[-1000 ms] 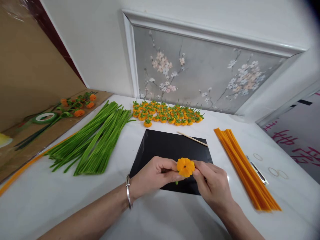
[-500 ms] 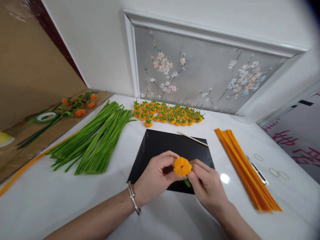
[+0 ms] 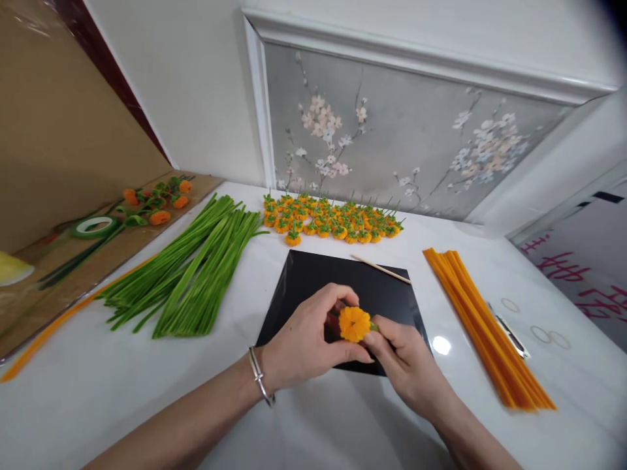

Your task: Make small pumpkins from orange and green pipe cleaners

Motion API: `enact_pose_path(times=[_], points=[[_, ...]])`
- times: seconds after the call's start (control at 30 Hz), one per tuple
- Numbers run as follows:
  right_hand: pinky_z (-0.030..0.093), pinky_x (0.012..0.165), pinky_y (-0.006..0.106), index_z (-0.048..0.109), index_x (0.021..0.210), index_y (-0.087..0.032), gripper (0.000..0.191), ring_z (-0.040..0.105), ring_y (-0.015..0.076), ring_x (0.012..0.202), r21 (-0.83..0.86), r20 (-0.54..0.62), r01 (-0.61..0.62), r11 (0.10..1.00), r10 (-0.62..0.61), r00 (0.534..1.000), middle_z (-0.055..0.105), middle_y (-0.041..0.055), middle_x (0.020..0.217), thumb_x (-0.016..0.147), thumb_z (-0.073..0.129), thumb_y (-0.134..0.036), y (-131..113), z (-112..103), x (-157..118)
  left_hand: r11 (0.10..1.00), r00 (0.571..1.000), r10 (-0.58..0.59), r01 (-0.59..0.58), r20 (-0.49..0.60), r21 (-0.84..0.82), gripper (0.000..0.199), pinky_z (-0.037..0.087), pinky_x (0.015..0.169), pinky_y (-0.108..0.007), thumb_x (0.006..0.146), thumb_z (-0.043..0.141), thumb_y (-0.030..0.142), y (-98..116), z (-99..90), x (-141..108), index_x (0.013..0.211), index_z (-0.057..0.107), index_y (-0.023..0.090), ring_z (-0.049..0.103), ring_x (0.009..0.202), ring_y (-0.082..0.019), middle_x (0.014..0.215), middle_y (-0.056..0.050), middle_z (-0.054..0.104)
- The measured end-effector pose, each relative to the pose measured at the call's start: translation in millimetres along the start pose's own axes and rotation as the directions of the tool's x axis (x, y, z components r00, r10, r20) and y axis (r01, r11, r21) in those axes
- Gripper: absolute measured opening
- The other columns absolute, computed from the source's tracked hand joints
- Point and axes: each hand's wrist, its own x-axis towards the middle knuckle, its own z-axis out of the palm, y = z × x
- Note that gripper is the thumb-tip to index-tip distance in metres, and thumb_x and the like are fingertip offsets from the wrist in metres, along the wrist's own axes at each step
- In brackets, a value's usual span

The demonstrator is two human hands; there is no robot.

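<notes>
My right hand (image 3: 409, 362) pinches a small orange chenille flower (image 3: 354, 324) from behind, at a bit of green beside its right edge. The scalloped front of the flower faces me, with a small dark centre. My left hand (image 3: 308, 333) curves around the flower's left side, thumb below and fingers above, apart from each other. Whether its fingertips brush the petals is hard to make out. Both hands are over a black square mat (image 3: 318, 274). A thin wooden stick (image 3: 382, 268) lies across the mat's far right edge.
Green chenille stems (image 3: 196, 274) lie in a pile on the left, orange ones (image 3: 482, 326) on the right. Several orange flowers with green tops (image 3: 333, 219) stand along the wall. Green tape (image 3: 95, 226) sits at far left. A metal cutter (image 3: 512, 336) and rubber bands (image 3: 548, 336) lie at right.
My left hand's fingers and thumb have spread away from the flower they were holding. The flower has tilted slightly and stays in my right hand. The view has shifted a little.
</notes>
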Motion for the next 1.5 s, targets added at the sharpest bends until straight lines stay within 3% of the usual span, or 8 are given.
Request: enact_pose_path(times=[0.07, 0.2, 0.37, 0.67, 0.9, 1.27, 1.4, 1.5], points=[[0.024, 0.046, 0.021, 0.037, 0.062, -0.020, 0.036, 0.032, 0.0079, 0.048, -0.097, -0.003, -0.025, 0.995, 0.025, 1.000, 0.038, -0.0057, 0.055, 0.094, 0.041, -0.036, 1, -2, 1, 0.998, 0.997, 0.049, -0.051, 0.066, 0.030, 0.054, 0.049, 0.083, -0.028, 0.074, 0.075, 0.026, 1, -3.6, 0, 0.121, 0.049, 0.023, 0.057, 0.098, -0.018, 0.116, -0.006, 0.056], [0.024, 0.047, 0.022, 0.042, 0.062, -0.020, 0.035, 0.035, 0.0089, 0.047, -0.217, 0.058, -0.091, 0.972, 0.106, 0.993, 0.044, -0.0051, 0.054, 0.093, 0.043, -0.037, 0, -8, 2, 0.992, 0.967, 0.054, -0.081, 0.249, 0.099, 0.021, 0.048, 0.086, -0.030, 0.091, 0.050, 0.018, -3, -6.1, 2, 0.111, 0.057, 0.020, 0.060, 0.095, -0.017, 0.105, -0.005, 0.062], [0.033, 0.051, 0.021, 0.054, 0.084, -0.022, 0.013, 0.049, 0.0113, 0.052, -0.217, 0.005, -0.105, 0.971, 0.109, 0.994, 0.057, -0.0047, 0.062, 0.092, 0.046, -0.029, -2, -16, 2, 0.935, 0.902, -0.233, 0.310, 0.363, -0.170, 0.021, 0.056, 0.073, -0.029, 0.095, 0.040, 0.025, -11, 4.7, 2, 0.111, 0.053, 0.019, 0.068, 0.082, -0.017, 0.094, -0.005, 0.066], [0.041, 0.059, 0.021, 0.058, 0.104, -0.022, 0.019, 0.058, 0.0124, 0.065, -0.436, 0.091, 0.134, 0.890, -0.105, 0.990, 0.063, 0.0009, 0.080, 0.093, 0.044, -0.018, -1, -16, 5, 0.683, 0.847, -0.429, 0.531, 0.313, -0.501, 0.019, 0.057, 0.069, -0.024, 0.088, 0.054, 0.033, -10, 15.1, 10, 0.095, 0.056, 0.016, 0.067, 0.069, -0.012, 0.083, -0.001, 0.061], [0.040, 0.059, 0.019, 0.063, 0.081, -0.020, 0.024, 0.056, 0.0096, 0.068, -0.519, 0.104, 0.324, 0.791, -0.317, 0.943, 0.063, 0.0006, 0.082, 0.092, 0.043, -0.013, 4, -15, 5, 0.656, 0.845, -0.452, 0.533, 0.287, -0.534, 0.017, 0.057, 0.071, -0.024, 0.085, 0.059, 0.031, -8, 16.2, 10, 0.089, 0.059, 0.015, 0.068, 0.071, -0.012, 0.080, 0.001, 0.062], [0.034, 0.053, 0.023, 0.064, 0.073, -0.018, 0.027, 0.050, 0.0097, 0.050, -0.683, -0.264, 0.126, 0.719, -0.404, 0.876, 0.059, -0.0004, 0.062, 0.094, 0.047, -0.025, 3, 4, 6, 0.562, 0.837, -0.436, 0.540, 0.330, -0.627, 0.029, 0.056, 0.077, -0.023, 0.075, 0.073, 0.034, 3, 13.8, 8, 0.090, 0.062, 0.012, 0.068, 0.077, -0.013, 0.084, -0.002, 0.065], [0.035, 0.053, 0.024, 0.060, 0.072, -0.019, 0.025, 0.053, 0.0108, 0.050, -0.659, -0.258, 0.090, 0.747, -0.337, 0.906, 0.062, -0.0003, 0.064, 0.094, 0.048, -0.027, 2, 4, 4, 0.576, 0.833, -0.449, 0.547, 0.324, -0.607, 0.029, 0.056, 0.075, -0.024, 0.074, 0.074, 0.033, 3, 14.1, 8, 0.087, 0.061, 0.011, 0.069, 0.074, -0.014, 0.081, -0.003, 0.066], [0.038, 0.052, 0.023, 0.057, 0.090, -0.020, 0.010, 0.059, 0.0123, 0.055, -0.474, -0.237, 0.062, 0.878, -0.195, 0.952, 0.065, -0.0009, 0.070, 0.092, 0.049, -0.027, 1, -1, 4, 0.582, 0.835, -0.466, 0.539, 0.293, -0.609, 0.026, 0.057, 0.074, -0.027, 0.076, 0.072, 0.034, 1, 14.3, 8, 0.085, 0.061, 0.012, 0.070, 0.072, -0.015, 0.083, -0.003, 0.066]])
